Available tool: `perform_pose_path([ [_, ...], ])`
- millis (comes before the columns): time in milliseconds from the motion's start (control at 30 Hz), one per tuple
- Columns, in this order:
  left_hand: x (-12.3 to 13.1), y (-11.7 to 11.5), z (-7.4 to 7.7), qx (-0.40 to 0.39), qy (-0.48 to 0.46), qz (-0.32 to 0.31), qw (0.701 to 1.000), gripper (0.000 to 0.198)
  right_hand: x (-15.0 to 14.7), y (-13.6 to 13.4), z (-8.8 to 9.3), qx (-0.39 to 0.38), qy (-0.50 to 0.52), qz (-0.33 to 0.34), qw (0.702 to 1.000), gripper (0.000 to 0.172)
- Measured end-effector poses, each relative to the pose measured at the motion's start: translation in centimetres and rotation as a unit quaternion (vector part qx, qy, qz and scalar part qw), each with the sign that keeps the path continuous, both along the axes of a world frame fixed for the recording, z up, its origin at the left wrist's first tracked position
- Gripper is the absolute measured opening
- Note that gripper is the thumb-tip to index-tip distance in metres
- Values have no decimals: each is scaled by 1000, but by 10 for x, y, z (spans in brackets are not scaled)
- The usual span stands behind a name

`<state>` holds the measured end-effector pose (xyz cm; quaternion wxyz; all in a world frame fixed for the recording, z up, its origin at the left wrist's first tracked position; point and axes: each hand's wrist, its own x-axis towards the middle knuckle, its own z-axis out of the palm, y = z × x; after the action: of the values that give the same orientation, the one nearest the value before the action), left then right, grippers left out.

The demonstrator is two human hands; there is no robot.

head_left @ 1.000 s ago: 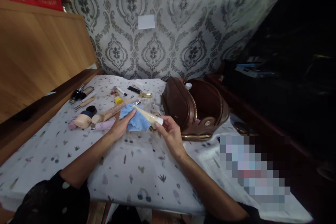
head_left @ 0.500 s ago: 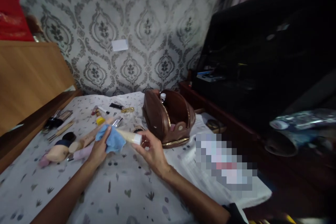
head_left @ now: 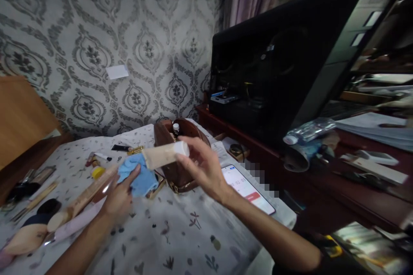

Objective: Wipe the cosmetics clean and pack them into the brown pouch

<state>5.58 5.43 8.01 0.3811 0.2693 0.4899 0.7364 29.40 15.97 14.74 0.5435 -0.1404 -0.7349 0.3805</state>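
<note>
My left hand [head_left: 120,193] is closed on a crumpled blue cloth [head_left: 139,180], which lies against the flat end of a beige squeeze tube [head_left: 160,156]. Thumb and fingers of my right hand [head_left: 208,169] hold the tube by its white cap [head_left: 182,149]. The tube is in the air, tilted slightly up to the right. Just behind it stands an open brown zip bag [head_left: 177,178], partly hidden by the tube and my right hand; a small white-capped bottle [head_left: 176,128] shows inside it.
Cosmetics lie on the patterned sheet [head_left: 167,240] at left: a long beige tube [head_left: 93,187], a pink tube [head_left: 79,221], a yellow-capped item [head_left: 97,172], several brushes. A lit phone [head_left: 258,204] lies at right. Beyond stand a large black screen [head_left: 258,64] and a plastic bottle [head_left: 311,131].
The camera view has swung right, so the bag and sheet appear further left. My right hand and the tube are raised in front of the bag; my left hand keeps hold of the cloth.
</note>
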Motion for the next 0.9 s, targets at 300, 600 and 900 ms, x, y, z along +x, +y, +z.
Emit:
perform_pose_path([
  [300, 53, 15, 43, 28, 639, -75, 765, 44, 18, 90, 66, 205, -220, -158, 941, 32],
  [600, 54, 20, 8, 16, 813, -44, 581, 85, -18, 121, 68, 297, -517, -115, 794, 32],
  [900, 53, 17, 0, 28, 816, -44, 575, 97, -43, 128, 60, 304, -583, -114, 745, 35],
])
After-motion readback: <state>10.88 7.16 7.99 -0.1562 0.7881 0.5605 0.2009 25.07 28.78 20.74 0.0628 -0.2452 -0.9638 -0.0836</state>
